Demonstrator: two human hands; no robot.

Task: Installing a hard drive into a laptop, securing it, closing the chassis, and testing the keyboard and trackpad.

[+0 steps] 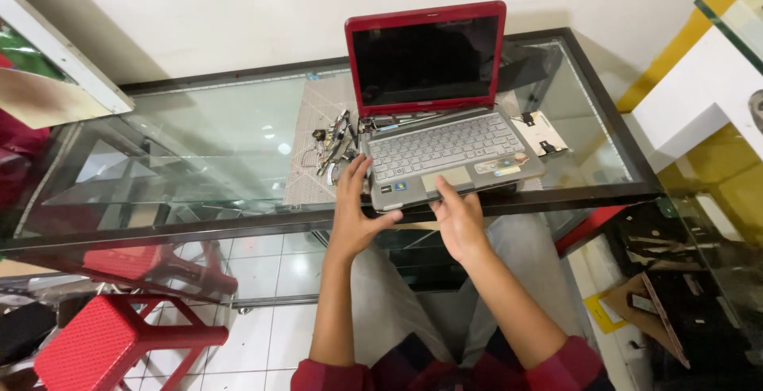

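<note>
A red laptop (pixel 425 57) stands open on a glass table (pixel 214 145), its screen dark. Its grey keyboard deck (pixel 445 149) sits loose and skewed over the base. My left hand (pixel 355 208) grips the deck's front left corner, thumb under the edge and fingers on top. My right hand (pixel 457 220) holds the front edge below the touchpad, with fingers pressed against it. Both forearms reach up from the bottom of the view, in dark red sleeves.
A pile of small metal parts and tools (pixel 334 146) lies on a grey mat (pixel 314 121) left of the laptop. A small flat component (pixel 542 131) lies to its right. A red stool (pixel 107 339) stands at lower left; a glass cabinet (pixel 715 168) is at right.
</note>
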